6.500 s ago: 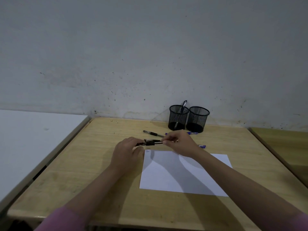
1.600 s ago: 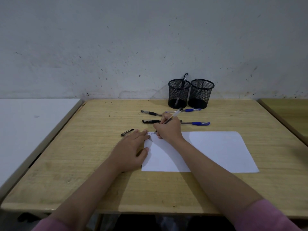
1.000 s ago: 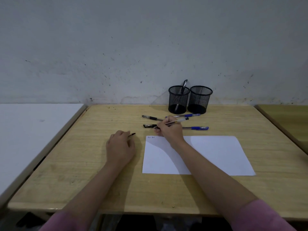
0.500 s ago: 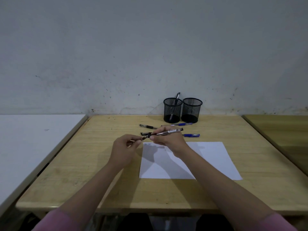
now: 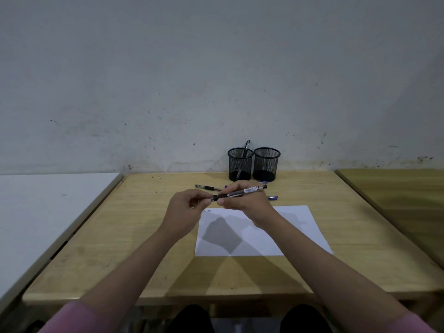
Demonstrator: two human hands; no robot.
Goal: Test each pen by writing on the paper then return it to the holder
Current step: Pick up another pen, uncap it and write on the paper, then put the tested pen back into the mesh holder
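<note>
My right hand (image 5: 245, 200) holds a clear black-ink pen (image 5: 242, 191) level above the table, its tip end pointing left. My left hand (image 5: 186, 207) pinches the pen's cap at that tip end; the cap is mostly hidden by my fingers. Below my hands lies a white paper (image 5: 283, 231) with small scribbles at its top left corner. Two black mesh holders stand at the back: the left holder (image 5: 240, 164) has one pen standing in it, the right holder (image 5: 266, 164) looks empty. A black pen (image 5: 207, 187) and a blue pen (image 5: 272, 197) lie on the table behind my hands.
The wooden table (image 5: 134, 227) ends at a grey wall. A white table (image 5: 40, 212) adjoins it on the left and another wooden table (image 5: 396, 200) on the right. A second blue pen tip (image 5: 263, 181) shows near the holders.
My right hand stopped writing and lifted the pen off the paper. My left hand picked the cap up from the table and brought it to the pen's tip.
</note>
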